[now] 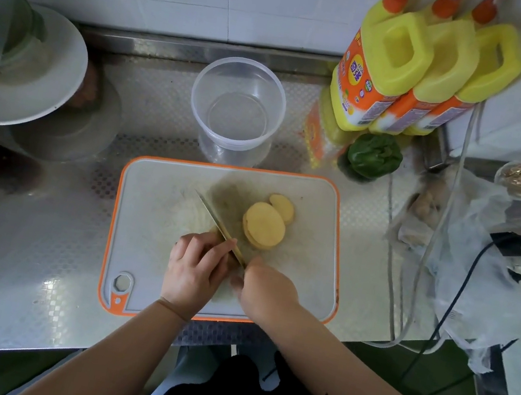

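A white cutting board with an orange rim (154, 199) lies on the steel counter. A stack of round potato slices (264, 225) sits on it, with another slice (283, 206) leaning behind. My right hand (265, 288) grips the handle of a knife (214, 217), whose blade is seen edge-on and runs diagonally to the upper left. My left hand (196, 269) sits just left of the blade, fingers curled down over a potato piece that is almost wholly hidden beneath them. The slices lie to the right of the blade.
An empty clear plastic tub (237, 106) stands behind the board. At the back right are three yellow bottles (390, 63) and a green pepper (373, 156). Cables (415, 259) and plastic bags (469, 269) lie to the right, and stacked plates (45, 89) to the left.
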`<act>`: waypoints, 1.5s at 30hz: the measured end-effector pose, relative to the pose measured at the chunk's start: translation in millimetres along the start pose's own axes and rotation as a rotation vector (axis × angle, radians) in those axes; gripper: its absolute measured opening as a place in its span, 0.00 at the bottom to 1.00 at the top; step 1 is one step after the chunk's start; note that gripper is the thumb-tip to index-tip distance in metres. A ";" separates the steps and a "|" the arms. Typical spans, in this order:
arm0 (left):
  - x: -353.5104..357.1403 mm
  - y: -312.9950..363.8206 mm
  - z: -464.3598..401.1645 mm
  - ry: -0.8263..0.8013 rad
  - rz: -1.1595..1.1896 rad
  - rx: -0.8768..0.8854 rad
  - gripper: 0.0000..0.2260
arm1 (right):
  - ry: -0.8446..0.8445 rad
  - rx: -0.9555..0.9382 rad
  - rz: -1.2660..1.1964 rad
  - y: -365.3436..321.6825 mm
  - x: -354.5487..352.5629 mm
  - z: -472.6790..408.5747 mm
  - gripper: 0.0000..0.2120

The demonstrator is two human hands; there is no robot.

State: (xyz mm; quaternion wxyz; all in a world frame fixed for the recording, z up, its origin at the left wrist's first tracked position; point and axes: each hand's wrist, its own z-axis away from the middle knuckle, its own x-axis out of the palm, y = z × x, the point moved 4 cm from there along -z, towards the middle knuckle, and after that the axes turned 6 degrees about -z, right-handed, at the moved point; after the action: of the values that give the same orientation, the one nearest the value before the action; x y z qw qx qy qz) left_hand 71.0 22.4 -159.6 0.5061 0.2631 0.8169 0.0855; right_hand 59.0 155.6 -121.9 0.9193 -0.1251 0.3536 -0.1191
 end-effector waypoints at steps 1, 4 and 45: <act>0.1 0.9 -0.2 0.003 0.004 -0.006 0.09 | -0.058 0.027 -0.072 4.9 -3.0 0.2 0.19; -0.4 2.0 -1.8 0.011 0.000 -0.005 0.10 | -0.008 0.055 -0.237 19.8 -21.9 -0.4 0.26; -7.6 4.2 -5.9 0.021 0.055 -0.062 0.06 | 0.151 -0.089 -0.093 3.6 1.1 10.0 0.12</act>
State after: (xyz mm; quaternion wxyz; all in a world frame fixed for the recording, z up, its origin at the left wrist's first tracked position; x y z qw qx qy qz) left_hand 69.9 22.7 -149.2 0.5030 0.2687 0.8115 0.1276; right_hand 67.1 160.1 -116.6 0.8770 -0.1729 0.4206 -0.1550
